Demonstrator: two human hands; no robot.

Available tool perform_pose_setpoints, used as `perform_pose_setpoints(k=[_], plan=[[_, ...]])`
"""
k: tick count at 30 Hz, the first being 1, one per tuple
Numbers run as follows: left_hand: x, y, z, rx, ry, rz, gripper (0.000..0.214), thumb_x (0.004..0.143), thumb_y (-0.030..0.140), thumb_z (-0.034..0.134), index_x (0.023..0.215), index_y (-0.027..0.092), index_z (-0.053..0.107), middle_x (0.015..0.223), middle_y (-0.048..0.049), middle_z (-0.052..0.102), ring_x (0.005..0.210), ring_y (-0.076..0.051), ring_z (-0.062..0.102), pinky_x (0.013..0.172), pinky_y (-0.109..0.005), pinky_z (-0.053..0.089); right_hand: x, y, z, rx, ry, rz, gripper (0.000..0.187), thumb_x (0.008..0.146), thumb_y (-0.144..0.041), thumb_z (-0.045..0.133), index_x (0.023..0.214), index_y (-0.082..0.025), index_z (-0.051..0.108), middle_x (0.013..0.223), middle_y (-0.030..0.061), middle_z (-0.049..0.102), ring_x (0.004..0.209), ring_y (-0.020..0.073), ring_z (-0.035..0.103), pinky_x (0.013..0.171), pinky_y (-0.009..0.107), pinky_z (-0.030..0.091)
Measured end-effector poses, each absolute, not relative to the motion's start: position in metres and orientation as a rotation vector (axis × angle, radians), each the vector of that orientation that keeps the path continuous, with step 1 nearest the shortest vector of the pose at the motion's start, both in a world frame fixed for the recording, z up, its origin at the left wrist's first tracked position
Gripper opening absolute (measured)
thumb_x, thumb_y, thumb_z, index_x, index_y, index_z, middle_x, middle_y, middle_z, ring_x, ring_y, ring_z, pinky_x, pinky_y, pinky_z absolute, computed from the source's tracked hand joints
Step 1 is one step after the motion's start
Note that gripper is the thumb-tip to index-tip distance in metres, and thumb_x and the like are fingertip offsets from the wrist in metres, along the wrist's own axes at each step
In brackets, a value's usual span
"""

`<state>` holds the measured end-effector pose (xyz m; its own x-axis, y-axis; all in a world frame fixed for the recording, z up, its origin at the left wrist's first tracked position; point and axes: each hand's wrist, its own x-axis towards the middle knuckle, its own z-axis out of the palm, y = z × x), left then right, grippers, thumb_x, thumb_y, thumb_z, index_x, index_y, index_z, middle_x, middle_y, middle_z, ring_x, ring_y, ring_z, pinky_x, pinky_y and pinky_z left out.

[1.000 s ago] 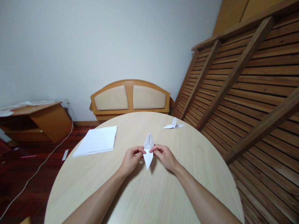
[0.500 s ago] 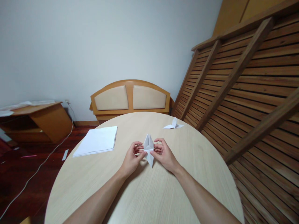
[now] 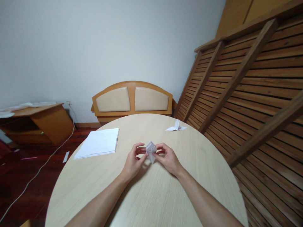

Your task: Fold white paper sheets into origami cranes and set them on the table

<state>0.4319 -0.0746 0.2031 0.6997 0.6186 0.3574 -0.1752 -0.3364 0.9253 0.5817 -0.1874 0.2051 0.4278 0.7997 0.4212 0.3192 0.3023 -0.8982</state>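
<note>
A small piece of folded white paper (image 3: 151,148) is held just above the middle of the round table (image 3: 151,195). My left hand (image 3: 134,159) pinches its left side between thumb and fingers. On the opposite side my right hand (image 3: 167,158) grips it the same way. The paper has a peaked upper part and a point hanging down toward me between the thumbs. Fingertips behind the paper are partly hidden. Beyond my right hand a finished-looking folded paper figure (image 3: 176,126) with spread wings rests near the table's far edge.
A stack of white paper sheets (image 3: 99,142) lies at the table's left. Behind the table stands a padded headboard (image 3: 132,97). A slatted wooden frame (image 3: 236,78) leans close on the right. On the left are a low wooden desk (image 3: 52,126) and a white cable (image 3: 42,167) on the floor.
The tall upper points of the held paper have tipped down, so it looks shorter and shows a different face. My right fingers have shifted slightly. The other things stay put.
</note>
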Motion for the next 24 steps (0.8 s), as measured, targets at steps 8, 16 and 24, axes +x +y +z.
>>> perform_pose_setpoints(k=[8, 16, 24], plan=[[0.4266, -0.0759, 0.2062, 1.996, 0.293, 0.889, 0.022, 0.090, 0.027, 0.060, 0.111, 0.021, 0.059, 0.101, -0.0055, 0.073, 0.090, -0.018, 0.070, 0.058, -0.020, 0.051, 0.5809, -0.1892, 0.2067, -1.284, -1.189, 0.370, 0.024, 0.082, -0.027, 0.072, 0.103, -0.022, 0.062, 0.101, 0.0035, 0.069, 0.089, 0.0184, 0.066, 0.082, 0.034, 0.053], [0.4264, -0.0718, 0.2010, 2.056, 0.286, 0.918, 0.028, 0.092, 0.023, 0.057, 0.119, 0.024, 0.062, 0.106, -0.0049, 0.073, 0.095, -0.019, 0.071, 0.064, -0.023, 0.056, 0.5818, -0.1888, 0.2069, -1.300, -1.257, 0.315, 0.029, 0.082, -0.025, 0.072, 0.111, -0.024, 0.068, 0.110, 0.0054, 0.071, 0.096, 0.0205, 0.066, 0.086, 0.037, 0.053], [0.4265, -0.0708, 0.2013, 2.100, 0.178, 0.987, 0.031, 0.093, 0.018, 0.056, 0.122, 0.026, 0.064, 0.106, -0.0049, 0.068, 0.097, -0.017, 0.066, 0.075, -0.027, 0.058, 0.5819, -0.1892, 0.2102, -1.305, -1.316, 0.206, 0.027, 0.084, -0.025, 0.072, 0.111, -0.024, 0.070, 0.105, 0.0062, 0.069, 0.093, 0.0199, 0.066, 0.082, 0.034, 0.054]])
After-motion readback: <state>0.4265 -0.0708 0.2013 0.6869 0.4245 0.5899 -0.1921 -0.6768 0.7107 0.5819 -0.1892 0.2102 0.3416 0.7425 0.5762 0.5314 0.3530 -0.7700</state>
